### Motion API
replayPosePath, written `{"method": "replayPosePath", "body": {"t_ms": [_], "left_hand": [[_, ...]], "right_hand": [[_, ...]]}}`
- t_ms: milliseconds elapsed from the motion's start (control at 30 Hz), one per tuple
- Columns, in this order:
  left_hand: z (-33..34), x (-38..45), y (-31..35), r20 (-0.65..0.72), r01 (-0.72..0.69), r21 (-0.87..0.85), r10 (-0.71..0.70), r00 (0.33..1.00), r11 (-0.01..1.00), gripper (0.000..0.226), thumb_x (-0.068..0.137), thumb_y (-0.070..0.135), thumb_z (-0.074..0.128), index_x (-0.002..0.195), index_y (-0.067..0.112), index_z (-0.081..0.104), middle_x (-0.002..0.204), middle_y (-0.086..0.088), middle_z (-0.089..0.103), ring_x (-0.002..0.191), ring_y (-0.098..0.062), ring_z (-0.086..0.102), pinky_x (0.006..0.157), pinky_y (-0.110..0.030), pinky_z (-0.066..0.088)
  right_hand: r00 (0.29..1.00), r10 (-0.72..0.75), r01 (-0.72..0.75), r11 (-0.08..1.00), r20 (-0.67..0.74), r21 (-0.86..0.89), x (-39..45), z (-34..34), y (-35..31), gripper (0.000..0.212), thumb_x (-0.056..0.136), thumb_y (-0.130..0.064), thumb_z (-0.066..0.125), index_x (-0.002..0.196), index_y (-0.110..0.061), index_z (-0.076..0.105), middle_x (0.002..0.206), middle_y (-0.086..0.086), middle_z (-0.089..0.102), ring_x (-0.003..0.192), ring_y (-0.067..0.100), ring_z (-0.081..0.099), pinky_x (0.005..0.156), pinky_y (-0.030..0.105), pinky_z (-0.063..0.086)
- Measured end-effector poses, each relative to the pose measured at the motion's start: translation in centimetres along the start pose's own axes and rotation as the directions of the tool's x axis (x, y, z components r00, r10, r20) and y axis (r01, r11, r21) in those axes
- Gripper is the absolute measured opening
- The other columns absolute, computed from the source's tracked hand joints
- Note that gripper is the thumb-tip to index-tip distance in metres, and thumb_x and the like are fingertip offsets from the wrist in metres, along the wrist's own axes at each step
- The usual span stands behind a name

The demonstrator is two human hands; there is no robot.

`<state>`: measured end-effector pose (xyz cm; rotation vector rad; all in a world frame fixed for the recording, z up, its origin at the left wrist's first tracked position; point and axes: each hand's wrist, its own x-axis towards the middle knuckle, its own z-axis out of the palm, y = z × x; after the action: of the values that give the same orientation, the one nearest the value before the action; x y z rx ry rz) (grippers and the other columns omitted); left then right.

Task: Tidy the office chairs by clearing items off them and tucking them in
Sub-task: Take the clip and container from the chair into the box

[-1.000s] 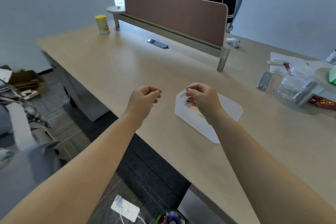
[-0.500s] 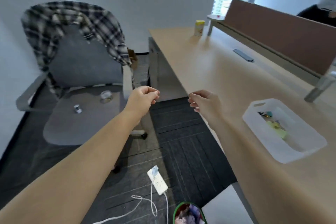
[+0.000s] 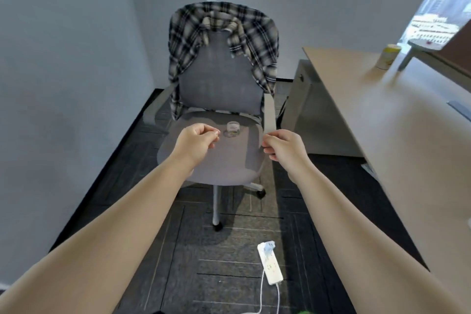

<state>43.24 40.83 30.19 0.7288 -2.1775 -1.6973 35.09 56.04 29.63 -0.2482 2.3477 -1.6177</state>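
We see grey office chair [image 3: 219, 89] facing us, out from counter [image 3: 397, 120], standing on dark carpet. Plaid shirt [image 3: 224, 23] draped over backrest top, sleeves hanging down both sides. Small clear tape roll [image 3: 232, 130] lies flat near back of seat. Other seat items too small to tell.

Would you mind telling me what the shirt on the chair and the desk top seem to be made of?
Plaid shirt: soft woven cloth, matte; it drapes and folds over the chair back. Desk top: probably light wood-look laminate, smooth with a faint sheen.
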Motion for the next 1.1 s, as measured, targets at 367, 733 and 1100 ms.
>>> {"method": "replayPosePath", "body": {"t_ms": [367,733,1100], "left_hand": [[-12.9,13.0,-5.5,-0.005,0.114,-0.033,-0.115,0.993,0.993,0.023,0.091,0.013,0.046,0.071,0.020,0.055,0.074,0.004,0.057,0.068,-0.009,0.049,0.066,-0.020,0.041],[-13.5,24.8,-12.0,-0.004,0.247,0.028,-0.247,0.969,0.969,0.025,0.091,0.013,0.045,0.069,0.022,0.054,0.075,0.006,0.056,0.074,-0.011,0.049,0.066,-0.022,0.040],[-8.3,38.7,-19.3,0.004,0.371,0.094,-0.373,0.928,0.924,0.025,0.089,0.015,0.046,0.068,0.025,0.053,0.081,0.001,0.057,0.079,-0.015,0.051,0.070,-0.024,0.042]], "right_hand": [[0.993,0.099,-0.099,0.995,0.058,0.004,10.3,17.0,-3.0,0.026,0.085,-0.012,0.053,0.061,-0.021,0.054,0.061,-0.001,0.052,0.061,0.015,0.045,0.063,0.030,0.036],[0.973,0.201,-0.192,0.978,0.111,-0.085,22.5,24.9,0.5,0.007,0.085,-0.012,0.052,0.081,-0.015,0.056,0.066,-0.004,0.052,0.060,0.010,0.045,0.061,0.025,0.039],[0.935,0.308,-0.272,0.941,0.174,-0.202,37.7,29.5,7.0,0.010,0.084,-0.009,0.048,0.089,-0.015,0.054,0.087,0.001,0.054,0.066,0.014,0.046,0.051,0.022,0.034]]}}
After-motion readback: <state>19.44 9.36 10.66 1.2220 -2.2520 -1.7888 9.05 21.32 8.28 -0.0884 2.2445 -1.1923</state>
